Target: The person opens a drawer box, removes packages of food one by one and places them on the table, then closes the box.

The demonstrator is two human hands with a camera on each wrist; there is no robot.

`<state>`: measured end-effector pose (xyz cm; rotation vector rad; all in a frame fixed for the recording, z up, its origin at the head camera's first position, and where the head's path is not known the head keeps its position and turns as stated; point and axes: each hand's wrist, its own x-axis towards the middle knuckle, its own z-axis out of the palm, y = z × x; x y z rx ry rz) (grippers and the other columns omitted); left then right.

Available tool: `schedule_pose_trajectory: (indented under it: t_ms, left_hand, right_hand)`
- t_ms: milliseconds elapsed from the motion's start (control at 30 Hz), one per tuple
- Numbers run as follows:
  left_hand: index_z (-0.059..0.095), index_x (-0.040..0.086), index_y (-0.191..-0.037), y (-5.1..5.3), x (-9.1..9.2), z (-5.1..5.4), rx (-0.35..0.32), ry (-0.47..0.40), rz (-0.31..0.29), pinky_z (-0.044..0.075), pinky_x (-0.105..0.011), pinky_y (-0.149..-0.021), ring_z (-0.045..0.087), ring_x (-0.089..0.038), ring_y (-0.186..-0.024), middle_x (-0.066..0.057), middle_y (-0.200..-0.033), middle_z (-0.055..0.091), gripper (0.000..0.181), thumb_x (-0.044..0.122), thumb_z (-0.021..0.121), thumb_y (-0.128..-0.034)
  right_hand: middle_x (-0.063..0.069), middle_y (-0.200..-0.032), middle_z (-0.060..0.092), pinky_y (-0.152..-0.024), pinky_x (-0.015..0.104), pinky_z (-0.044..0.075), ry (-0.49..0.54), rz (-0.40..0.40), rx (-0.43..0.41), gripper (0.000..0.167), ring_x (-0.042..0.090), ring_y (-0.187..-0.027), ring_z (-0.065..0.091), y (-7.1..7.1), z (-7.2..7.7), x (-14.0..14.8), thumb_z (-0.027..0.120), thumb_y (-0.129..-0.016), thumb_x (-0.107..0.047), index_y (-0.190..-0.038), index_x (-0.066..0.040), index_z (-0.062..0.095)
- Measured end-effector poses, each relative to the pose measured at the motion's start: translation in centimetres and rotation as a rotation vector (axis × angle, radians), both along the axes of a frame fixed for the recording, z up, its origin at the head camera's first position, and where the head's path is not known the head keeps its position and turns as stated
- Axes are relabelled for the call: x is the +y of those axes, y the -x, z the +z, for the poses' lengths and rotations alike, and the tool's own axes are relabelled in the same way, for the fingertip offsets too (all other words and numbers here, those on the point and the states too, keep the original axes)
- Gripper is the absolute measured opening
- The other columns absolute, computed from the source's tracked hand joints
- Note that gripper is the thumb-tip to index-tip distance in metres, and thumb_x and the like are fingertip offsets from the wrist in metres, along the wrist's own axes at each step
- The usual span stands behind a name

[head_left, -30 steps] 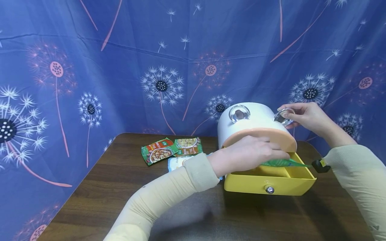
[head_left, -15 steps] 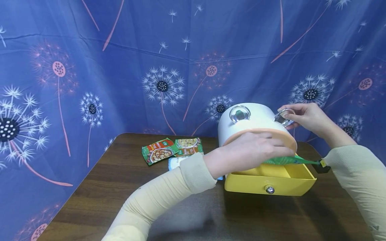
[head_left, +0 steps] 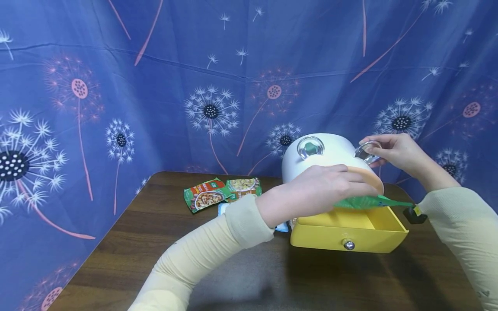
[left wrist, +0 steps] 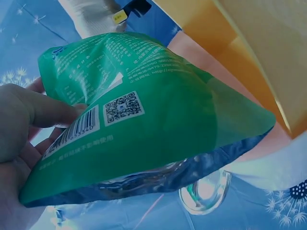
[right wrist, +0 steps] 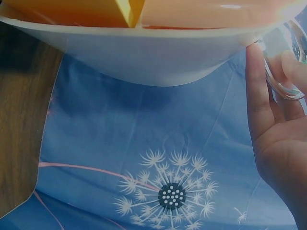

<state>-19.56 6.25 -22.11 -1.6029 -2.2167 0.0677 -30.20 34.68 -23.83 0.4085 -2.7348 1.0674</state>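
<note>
My left hand (head_left: 323, 188) grips a green food packet (left wrist: 168, 115) by one side, just above an open yellow drawer (head_left: 324, 236). Printed text, a barcode and a QR code show on the packet in the left wrist view. The drawer, with a silver knob (head_left: 349, 245), juts out of a white rounded storage box (head_left: 334, 149) with a peach front. At the box's upper right, my right hand (head_left: 400, 153) pinches a shiny round ear-like ring (right wrist: 288, 57). A matching ring (head_left: 311, 147) stands on the upper left. My left hand and forearm hide part of the box front.
Left of the box, a red-and-green packet (head_left: 206, 196) and a brown-and-green packet (head_left: 243, 185) lie on the wooden table (head_left: 128, 242). A white-and-blue packet (head_left: 282, 227) is mostly hidden behind my left arm. A blue dandelion-print curtain (head_left: 163, 108) hangs behind.
The green packet has come up slightly out of the drawer in my left hand, which has shifted a little upward. My right hand stays on the ring.
</note>
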Motion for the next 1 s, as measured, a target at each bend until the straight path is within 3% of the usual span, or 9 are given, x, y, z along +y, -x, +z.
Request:
schedule_pose_trajectory:
  t_ms: [200,300,433,567,800,1000]
  left_hand:
    - [0.047,0.035,-0.137,0.2,-0.8,0.2,0.032,-0.062,-0.003,0.037,-0.013,-0.085,0.044,0.002,-0.121,0.02,-0.14,0.044,0.066,-0.008,0.041,-0.0873]
    - [0.047,0.037,-0.137,0.2,-1.1,0.4,0.042,-0.063,0.029,0.039,-0.016,-0.073,0.051,-0.003,-0.104,0.021,-0.137,0.048,0.065,-0.006,0.042,-0.0881]
    - [0.046,0.036,-0.138,0.1,-1.5,0.6,0.049,-0.044,0.075,0.039,-0.018,-0.071,0.052,-0.006,-0.095,0.02,-0.135,0.05,0.063,-0.005,0.043,-0.0894]
    - [0.049,0.033,-0.137,0.1,-2.3,0.7,0.039,-0.043,0.084,0.04,-0.017,-0.074,0.053,-0.008,-0.096,0.016,-0.133,0.053,0.062,-0.006,0.045,-0.0888]
    - [0.052,0.033,-0.133,0.1,-3.9,0.6,0.063,-0.101,0.096,0.04,-0.016,-0.059,0.053,-0.009,-0.095,0.015,-0.128,0.056,0.062,-0.007,0.05,-0.0854]
    - [0.053,0.034,-0.132,-0.1,-5.1,0.5,0.092,-0.135,0.12,0.043,-0.017,-0.056,0.055,-0.008,-0.102,0.015,-0.126,0.058,0.058,-0.003,0.055,-0.0873]
  right_hand:
    - [-0.019,-0.087,0.067,-0.065,0.029,0.056,-0.012,-0.001,-0.011,0.044,0.003,-0.077,0.065,0.1,-0.1,0.1,0.059,-0.092,-0.029,-0.128,-0.004,0.054]
    - [-0.022,-0.086,0.066,-0.066,0.028,0.055,-0.009,-0.004,-0.017,0.043,0.003,-0.078,0.065,0.1,-0.1,0.2,0.06,-0.092,-0.03,-0.127,-0.005,0.055]
    - [-0.023,-0.087,0.065,-0.066,0.029,0.055,0.01,-0.006,-0.025,0.044,0.003,-0.078,0.065,0.1,-0.1,0.1,0.06,-0.091,-0.03,-0.128,-0.006,0.055]
    - [-0.024,-0.088,0.064,-0.067,0.029,0.056,0.014,-0.001,-0.025,0.045,0.002,-0.079,0.065,0.0,0.0,0.0,0.06,-0.091,-0.031,-0.128,-0.006,0.055]
    - [-0.026,-0.089,0.062,-0.066,0.029,0.056,-0.006,-0.011,-0.014,0.046,-0.002,-0.08,0.062,-0.1,0.1,0.0,0.059,-0.092,-0.031,-0.129,-0.005,0.054]
    - [-0.026,-0.088,0.063,-0.066,0.03,0.056,0.003,-0.012,-0.015,0.044,-0.001,-0.079,0.064,-0.1,0.0,-0.1,0.06,-0.092,-0.031,-0.128,-0.005,0.055]
